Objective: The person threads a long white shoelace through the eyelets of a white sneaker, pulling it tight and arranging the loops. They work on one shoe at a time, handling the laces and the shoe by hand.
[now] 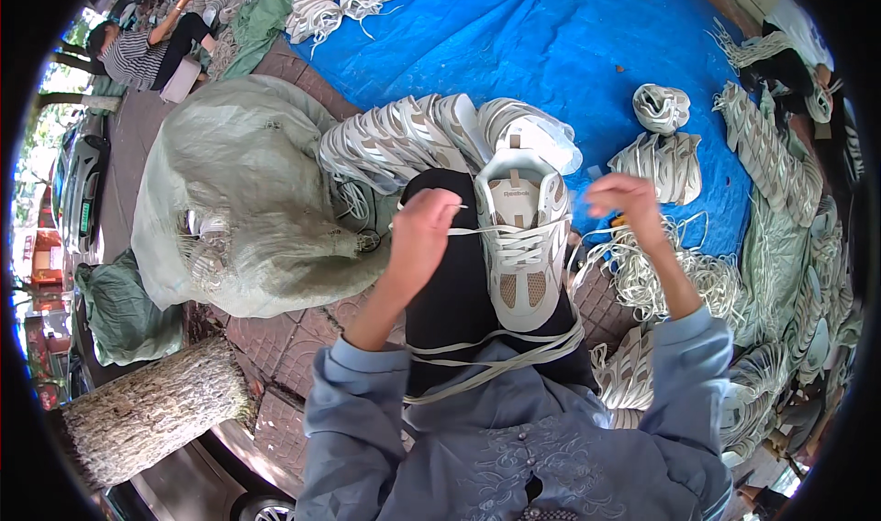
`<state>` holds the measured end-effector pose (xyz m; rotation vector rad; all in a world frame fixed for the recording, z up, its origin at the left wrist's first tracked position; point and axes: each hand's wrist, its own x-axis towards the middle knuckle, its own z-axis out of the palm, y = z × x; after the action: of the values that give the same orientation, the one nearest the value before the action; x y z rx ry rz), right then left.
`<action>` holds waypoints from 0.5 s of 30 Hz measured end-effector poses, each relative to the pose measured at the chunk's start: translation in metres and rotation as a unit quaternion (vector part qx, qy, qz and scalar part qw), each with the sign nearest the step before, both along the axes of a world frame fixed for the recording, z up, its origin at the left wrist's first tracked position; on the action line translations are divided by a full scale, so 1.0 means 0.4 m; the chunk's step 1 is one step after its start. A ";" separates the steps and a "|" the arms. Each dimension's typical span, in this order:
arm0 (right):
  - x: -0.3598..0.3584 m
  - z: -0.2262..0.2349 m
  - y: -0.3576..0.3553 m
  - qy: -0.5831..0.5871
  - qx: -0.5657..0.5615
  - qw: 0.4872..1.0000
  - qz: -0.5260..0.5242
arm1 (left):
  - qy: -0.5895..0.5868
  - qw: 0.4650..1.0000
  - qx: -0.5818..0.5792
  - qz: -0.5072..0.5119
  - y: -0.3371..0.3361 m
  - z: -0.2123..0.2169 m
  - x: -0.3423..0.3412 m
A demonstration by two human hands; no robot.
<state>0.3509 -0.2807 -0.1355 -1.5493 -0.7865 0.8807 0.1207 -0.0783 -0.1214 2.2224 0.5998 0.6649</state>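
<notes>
Left hand [420,232] and right hand [622,200] each pinch an end of the white flat lace [477,231], pulled taut across the white-and-beige mesh sneaker [521,246] (resting on lap).

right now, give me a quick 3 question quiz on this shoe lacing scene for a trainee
1. True or false: the shoe rests on the person's lap with its toe pointing toward the person.
2. What does the left hand pinch? A) a white lace B) a brush C) a knife
3. Fill in: the big pale sack lies to the person's ____ side.

Key
1. True: the white and beige shoe lies on the dark trousers, toe nearest the body.
2. A: the lace runs from the left hand across the shoe toward the raised right hand.
3. Left: it sits beside the blue sheet.
</notes>
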 end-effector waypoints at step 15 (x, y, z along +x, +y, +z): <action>-0.229 0.037 0.164 0.053 -0.112 0.985 0.116 | 0.076 0.984 0.159 -0.024 -0.100 -0.067 -0.003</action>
<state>0.2592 -0.2151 -0.1206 -1.6117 -0.8234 1.2482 0.1196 -0.1184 -0.1483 2.5945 0.5428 0.6037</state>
